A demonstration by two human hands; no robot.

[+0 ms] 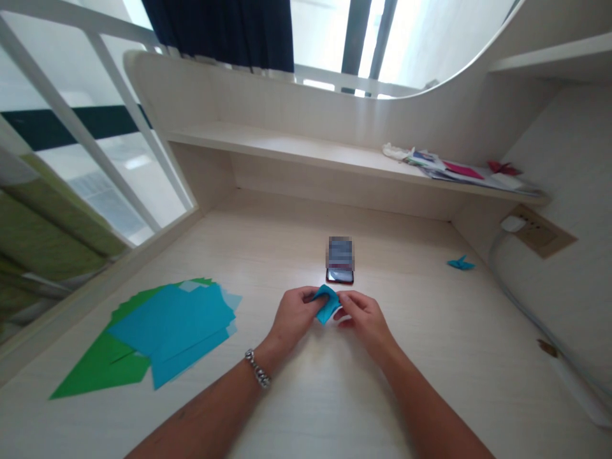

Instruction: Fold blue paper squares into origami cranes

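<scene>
A small folded piece of blue paper (327, 308) is held up between my two hands, just above the desk. My left hand (297, 313) pinches its left side, thumb lying across the front. On the other side, the fingertips of my right hand (362, 312) close on the paper's right edge. Some of the right fingers are curled beneath and partly hidden. Directly beyond my hands lies a phone (340, 276), its screen mostly blurred out. A chain bracelet (258, 368) circles my left wrist.
Blue paper sheets (176, 325) overlap green sheets (95, 376) at the left. A folded blue paper figure (461, 262) sits at the right, near a cable (507, 290) plugged into a wall socket (545, 231). Above the desk's back, a shelf (296, 153) carries papers (471, 175).
</scene>
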